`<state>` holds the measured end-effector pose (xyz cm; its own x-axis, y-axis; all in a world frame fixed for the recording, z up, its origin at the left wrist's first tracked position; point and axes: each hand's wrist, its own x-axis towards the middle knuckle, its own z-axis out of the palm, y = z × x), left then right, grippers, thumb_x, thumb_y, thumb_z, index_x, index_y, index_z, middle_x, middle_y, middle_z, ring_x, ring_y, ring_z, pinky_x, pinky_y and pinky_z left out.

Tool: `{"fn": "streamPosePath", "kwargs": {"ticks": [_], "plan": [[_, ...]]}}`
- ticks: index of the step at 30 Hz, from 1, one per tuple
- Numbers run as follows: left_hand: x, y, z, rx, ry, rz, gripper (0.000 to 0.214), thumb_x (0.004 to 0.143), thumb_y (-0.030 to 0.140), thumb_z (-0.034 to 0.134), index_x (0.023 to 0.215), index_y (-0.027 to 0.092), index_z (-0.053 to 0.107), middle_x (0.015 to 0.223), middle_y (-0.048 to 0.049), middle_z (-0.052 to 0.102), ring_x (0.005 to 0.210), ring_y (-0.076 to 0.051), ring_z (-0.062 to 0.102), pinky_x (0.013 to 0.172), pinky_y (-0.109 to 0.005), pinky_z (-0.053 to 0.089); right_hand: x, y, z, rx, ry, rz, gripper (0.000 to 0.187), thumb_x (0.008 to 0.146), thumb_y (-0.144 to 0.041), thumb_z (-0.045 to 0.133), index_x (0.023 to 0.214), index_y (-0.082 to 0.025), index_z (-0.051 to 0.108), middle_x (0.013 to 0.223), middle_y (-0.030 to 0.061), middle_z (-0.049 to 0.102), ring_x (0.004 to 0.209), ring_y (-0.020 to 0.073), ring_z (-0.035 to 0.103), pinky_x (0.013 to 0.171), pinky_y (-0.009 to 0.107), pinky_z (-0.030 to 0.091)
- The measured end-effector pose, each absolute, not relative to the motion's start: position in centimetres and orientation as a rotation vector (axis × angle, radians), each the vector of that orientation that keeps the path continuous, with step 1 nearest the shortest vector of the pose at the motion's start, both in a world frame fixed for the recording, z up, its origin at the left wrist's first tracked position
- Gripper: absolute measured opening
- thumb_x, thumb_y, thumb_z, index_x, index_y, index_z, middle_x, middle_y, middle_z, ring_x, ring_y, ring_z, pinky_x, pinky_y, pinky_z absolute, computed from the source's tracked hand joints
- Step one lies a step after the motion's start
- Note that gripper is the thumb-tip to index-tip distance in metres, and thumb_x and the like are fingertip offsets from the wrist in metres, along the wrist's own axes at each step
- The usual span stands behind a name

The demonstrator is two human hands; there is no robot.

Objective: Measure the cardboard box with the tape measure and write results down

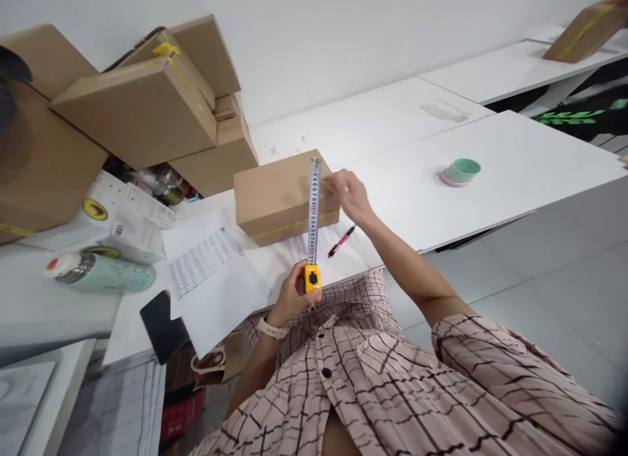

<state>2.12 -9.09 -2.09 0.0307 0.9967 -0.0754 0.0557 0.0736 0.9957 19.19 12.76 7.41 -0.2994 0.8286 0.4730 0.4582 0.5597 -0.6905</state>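
Note:
My left hand (293, 294) grips a yellow tape measure (313, 282) near the front edge of the table. Its metal blade (313, 210) is drawn out and runs away from me across the top of a closed cardboard box (275, 191). The blade's end lies by the box's far edge. My right hand (349, 193) is at the right end of the box, its bent fingers against the upper edge, close beside the blade. Yellow tape runs along the box's near side. Part of a printed sheet (297, 248) lies under the box, with a red and black pen (342, 241) to the right.
Several cardboard boxes (142, 109) are stacked at left. Printed papers (210, 279), a dark phone-like slab (161, 326) and a mint bottle (105, 273) lie nearer me. A green bowl (461, 171) stands on the white table (407, 194). Another box (586, 31) is tilted at far right.

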Motion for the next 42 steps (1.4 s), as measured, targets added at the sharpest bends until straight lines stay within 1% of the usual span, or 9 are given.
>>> {"fn": "streamPosePath", "kwargs": {"ticks": [3, 10, 14, 17, 23, 29, 33, 38, 42], "plan": [[2.7, -10.6, -0.8, 1.341, 1.358, 0.94, 0.076, 0.072, 0.038, 0.083, 0.139, 0.02, 0.052, 0.121, -0.0105, 0.066, 0.109, -0.027, 0.062, 0.099, -0.041, 0.049, 21.5, 11.0, 9.8, -1.011, -1.699, 0.791, 0.062, 0.102, -0.067, 0.019, 0.116, -0.026, 0.063, 0.096, 0.0062, 0.068, 0.081, 0.0187, 0.063, 0.073, 0.034, 0.051], [4.0, -13.1, 0.6, 1.365, 1.365, 0.843, 0.082, 0.071, 0.032, 0.085, 0.146, 0.029, 0.05, 0.137, -0.0097, 0.057, 0.115, -0.029, 0.059, 0.105, -0.046, 0.045, 24.9, 4.9, 8.0, -0.903, -1.385, 1.031, 0.04, 0.091, -0.068, 0.055, 0.095, -0.029, 0.063, 0.07, -0.0004, 0.057, 0.049, 0.0127, 0.048, 0.046, 0.03, 0.042], [4.5, -13.6, 0.3, 1.193, 1.389, 1.013, 0.108, 0.066, 0.03, 0.089, 0.157, 0.033, 0.029, 0.138, -0.0094, 0.052, 0.114, -0.026, 0.059, 0.106, -0.045, 0.044, 23.2, 0.3, 3.4, -0.875, -1.548, 1.303, 0.034, 0.092, -0.061, 0.058, 0.097, -0.029, 0.063, 0.07, -0.0015, 0.058, 0.054, 0.015, 0.053, 0.049, 0.031, 0.044], [4.0, -13.4, 1.0, 1.243, 1.443, 1.11, 0.103, 0.07, 0.031, 0.087, 0.155, 0.034, 0.029, 0.132, -0.0087, 0.054, 0.114, -0.025, 0.058, 0.107, -0.045, 0.044, 22.0, -1.2, 1.1, -0.851, -1.79, 1.342, 0.033, 0.095, -0.057, 0.055, 0.103, -0.028, 0.067, 0.078, 0.0006, 0.065, 0.067, 0.0177, 0.059, 0.061, 0.032, 0.048], [-1.0, -9.0, 7.4, 1.792, 1.709, 1.397, 0.094, 0.074, 0.033, 0.085, 0.151, 0.029, 0.032, 0.135, -0.0109, 0.054, 0.12, -0.028, 0.059, 0.104, -0.048, 0.05, 22.7, 4.0, -0.7, -1.643, -1.774, 0.765, 0.043, 0.099, -0.059, 0.041, 0.112, -0.023, 0.062, 0.08, 0.0047, 0.071, 0.076, 0.0235, 0.066, 0.069, 0.033, 0.044], [-5.3, 1.2, 12.3, 2.298, 2.054, 1.362, 0.077, 0.076, 0.028, 0.084, 0.142, 0.02, 0.044, 0.134, -0.0108, 0.058, 0.122, -0.027, 0.057, 0.103, -0.047, 0.051, 22.3, 7.0, -1.5, -1.948, -2.104, 0.574, 0.05, 0.093, -0.063, 0.049, 0.121, -0.022, 0.055, 0.1, 0.0145, 0.075, 0.093, 0.0328, 0.07, 0.072, 0.037, 0.044], [-6.4, 5.9, 11.2, 2.275, 2.121, 1.079, 0.059, 0.083, 0.034, 0.076, 0.135, 0.019, 0.053, 0.131, -0.012, 0.062, 0.123, -0.031, 0.058, 0.105, -0.051, 0.048, 22.6, 6.9, -1.3, -1.929, -2.207, 0.568, 0.035, 0.096, -0.041, 0.047, 0.125, -0.022, 0.053, 0.103, 0.0142, 0.075, 0.092, 0.0311, 0.069, 0.071, 0.036, 0.044], [-3.9, 2.2, 7.3, 2.302, 2.072, 1.265, 0.05, 0.093, 0.041, 0.059, 0.136, 0.017, 0.056, 0.151, -0.0146, 0.051, 0.147, -0.034, 0.037, 0.124, -0.06, 0.02, 23.5, 6.7, -1.1, -1.826, -2.282, 0.546, 0.037, 0.094, -0.021, 0.038, 0.125, -0.02, 0.057, 0.105, 0.0149, 0.075, 0.091, 0.0316, 0.069, 0.073, 0.038, 0.045], [0.9, -5.4, 0.9, 2.257, 1.765, 1.149, 0.033, 0.097, 0.036, 0.052, 0.123, 0.02, 0.066, 0.124, -0.0113, 0.071, 0.128, -0.029, 0.061, 0.118, -0.053, 0.038, 25.2, 6.3, -1.5, -1.648, -2.125, 0.695, 0.034, 0.091, -0.022, 0.038, 0.113, -0.02, 0.065, 0.097, 0.0117, 0.076, 0.089, 0.0284, 0.07, 0.079, 0.039, 0.049]]}}
